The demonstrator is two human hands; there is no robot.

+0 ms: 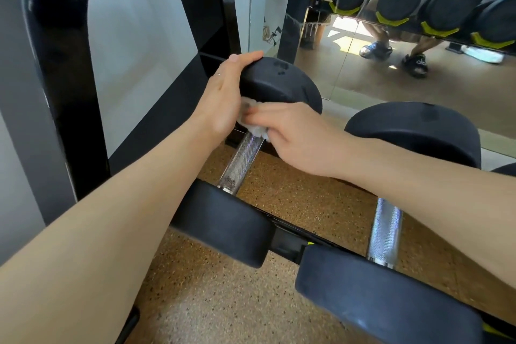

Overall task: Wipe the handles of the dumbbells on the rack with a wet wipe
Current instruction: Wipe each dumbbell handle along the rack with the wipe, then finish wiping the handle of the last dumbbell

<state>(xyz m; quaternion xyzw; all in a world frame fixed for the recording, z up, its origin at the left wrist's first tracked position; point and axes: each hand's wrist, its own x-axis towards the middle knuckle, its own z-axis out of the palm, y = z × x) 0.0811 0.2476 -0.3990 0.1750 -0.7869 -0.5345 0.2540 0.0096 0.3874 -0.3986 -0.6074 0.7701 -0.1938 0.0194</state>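
Two black dumbbells lie on the rack [287, 246]. The left dumbbell has a knurled metal handle [240, 162] running from its near head [223, 226] to its far head [279, 84]. My left hand [226, 95] grips the far head's left rim, thumb over the top. My right hand [293, 134] holds a white wet wipe [255, 127] wrapped round the far end of that handle, just under the far head. The second dumbbell's handle [386, 229] lies bare to the right, partly under my right forearm.
A mirror [391, 70] stands behind the rack and reflects more dumbbells on yellow-green cradles and a squatting person's legs. A black frame post [64, 92] rises at the left. Speckled cork-coloured floor [293, 198] shows under the rack.
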